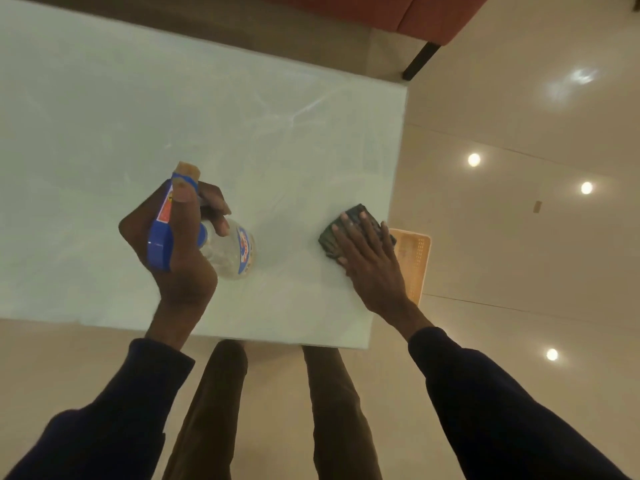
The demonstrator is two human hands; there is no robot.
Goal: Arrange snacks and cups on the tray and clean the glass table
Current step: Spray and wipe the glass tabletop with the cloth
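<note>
I see the left hand (180, 261) wrapped tight round a clear plastic spray bottle (230, 258) with a blue top, over the smooth, streaky glass table (207, 116). The right hand (370, 268) lies flat, fingers straight, on a dark crumpled cloth (330, 239) by the table's right edge. An orange tray (415, 261) with little holes peeks out there, partly hidden.

Left sleeve (104, 420), 7 o'clock, and right sleeve (502, 403), 5 o'clock: dark navy, long, reaching the wrist. Trousers (211, 410), 6 o'clock: dark brown. Left hand (180, 271), right hand (370, 265): bare.
</note>
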